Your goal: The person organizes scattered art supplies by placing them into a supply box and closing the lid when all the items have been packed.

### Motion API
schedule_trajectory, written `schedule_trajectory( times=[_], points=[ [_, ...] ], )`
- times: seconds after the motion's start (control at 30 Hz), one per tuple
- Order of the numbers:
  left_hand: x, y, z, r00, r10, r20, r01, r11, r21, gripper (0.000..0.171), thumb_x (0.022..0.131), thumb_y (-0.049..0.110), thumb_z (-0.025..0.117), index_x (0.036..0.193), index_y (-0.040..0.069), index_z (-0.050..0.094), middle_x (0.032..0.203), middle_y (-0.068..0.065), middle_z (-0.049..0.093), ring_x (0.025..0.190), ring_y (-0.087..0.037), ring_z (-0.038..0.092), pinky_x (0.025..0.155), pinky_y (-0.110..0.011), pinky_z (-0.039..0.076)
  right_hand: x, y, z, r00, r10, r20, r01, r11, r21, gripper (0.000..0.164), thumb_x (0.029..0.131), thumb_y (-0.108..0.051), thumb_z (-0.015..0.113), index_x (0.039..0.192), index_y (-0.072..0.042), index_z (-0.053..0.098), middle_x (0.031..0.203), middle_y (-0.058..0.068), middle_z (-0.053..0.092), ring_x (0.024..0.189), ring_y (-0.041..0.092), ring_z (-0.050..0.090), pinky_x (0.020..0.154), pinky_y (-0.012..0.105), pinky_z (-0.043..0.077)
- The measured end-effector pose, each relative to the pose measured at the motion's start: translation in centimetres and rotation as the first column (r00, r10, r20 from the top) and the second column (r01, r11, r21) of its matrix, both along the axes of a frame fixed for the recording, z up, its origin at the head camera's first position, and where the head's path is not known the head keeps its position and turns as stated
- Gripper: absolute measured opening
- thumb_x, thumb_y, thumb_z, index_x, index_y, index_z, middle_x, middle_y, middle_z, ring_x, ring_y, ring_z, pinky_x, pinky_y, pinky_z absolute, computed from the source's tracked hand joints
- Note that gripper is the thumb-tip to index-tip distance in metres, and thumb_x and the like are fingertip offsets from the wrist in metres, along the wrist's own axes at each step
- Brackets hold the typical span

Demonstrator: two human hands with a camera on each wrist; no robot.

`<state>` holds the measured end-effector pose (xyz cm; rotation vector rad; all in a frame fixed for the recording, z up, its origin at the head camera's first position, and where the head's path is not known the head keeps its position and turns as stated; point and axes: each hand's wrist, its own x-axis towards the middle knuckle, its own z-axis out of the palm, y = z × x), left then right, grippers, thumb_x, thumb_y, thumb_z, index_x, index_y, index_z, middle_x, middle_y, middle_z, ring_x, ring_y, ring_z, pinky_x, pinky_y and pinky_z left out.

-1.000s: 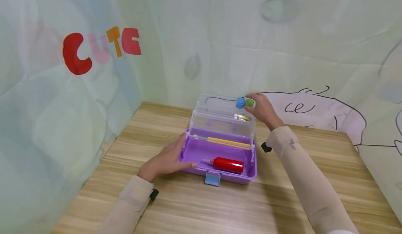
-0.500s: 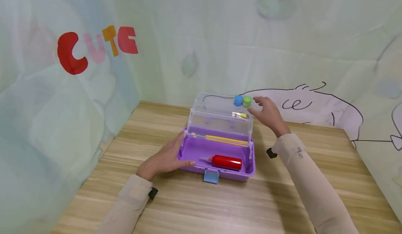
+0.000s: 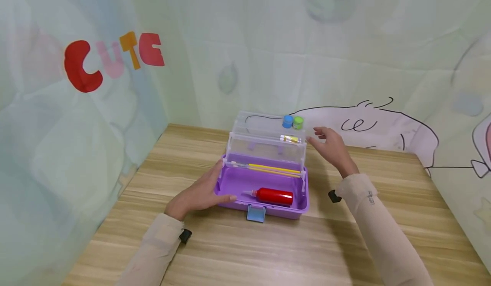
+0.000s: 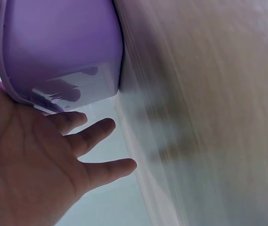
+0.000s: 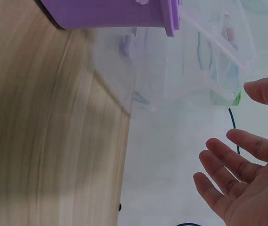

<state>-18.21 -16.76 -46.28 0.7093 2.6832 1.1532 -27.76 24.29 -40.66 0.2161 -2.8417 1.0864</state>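
Observation:
A purple storage box (image 3: 235,183) stands unfolded on the table, its clear tiered trays (image 3: 264,150) raised at the back. My left hand (image 3: 199,195) rests against the box's left side, thumb over the front rim, the other fingers spread in the left wrist view. Beside the trays on the right, my right hand (image 3: 333,148) hovers with relaxed fingers and holds nothing. Close to it, a blue jar (image 3: 287,122) and a green-lidded jar (image 3: 298,123) sit side by side in the top tray. Small paint tubes (image 3: 290,139) lie one tier down.
Yellow-handled paintbrushes (image 3: 268,170) lie across the lowest tray. A red squeeze bottle (image 3: 274,196) lies in the purple base, nozzle pointing left. A blue latch (image 3: 256,213) hangs at the box's front. Printed cloth walls (image 3: 268,64) border the wooden table (image 3: 245,252) behind and at the sides.
My right hand has let go of the green-lidded jar beside the blue one and drawn back to the right and down. My left hand has stayed on the box.

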Motion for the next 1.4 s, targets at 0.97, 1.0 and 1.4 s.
schedule_trajectory(
  times=[0.97,1.0,1.4],
  points=[
    [-3.3,-0.9,0.7,0.988,0.127,0.092,-0.143,0.970,0.196,0.074,0.106,0.043,0.049,0.164,0.012,0.014,0.167,-0.014,0.024,0.148,-0.040,0.034,0.116,-0.061,0.031,1.4,-0.1,-1.8,0.986,-0.050,0.159,0.075,0.985,-0.154,0.078,0.100,-0.065,0.046,0.153,-0.008,0.043,0.149,0.020,0.050,0.137,0.039,0.048,0.110,0.058,0.041],
    [-3.7,-0.8,0.8,0.986,0.127,0.108,-0.148,0.966,0.213,0.074,0.107,0.044,0.046,0.164,0.010,0.014,0.167,-0.014,0.024,0.148,-0.040,0.034,0.117,-0.060,0.030,1.3,-0.2,-1.8,0.984,-0.049,0.173,0.080,0.980,-0.180,0.081,0.099,-0.068,0.045,0.153,-0.008,0.042,0.150,0.020,0.050,0.138,0.039,0.048,0.111,0.058,0.041],
    [-8.6,0.4,1.5,0.948,0.116,0.295,-0.215,0.919,0.329,0.083,0.105,0.064,0.025,0.164,0.009,0.003,0.170,-0.014,0.007,0.156,-0.036,0.013,0.122,-0.058,0.020,0.4,-2.0,-1.8,0.968,0.044,0.245,0.070,0.898,-0.435,0.095,0.097,-0.076,0.033,0.160,-0.005,0.025,0.162,0.019,0.032,0.148,0.038,0.035,0.119,0.053,0.032]
  ],
)
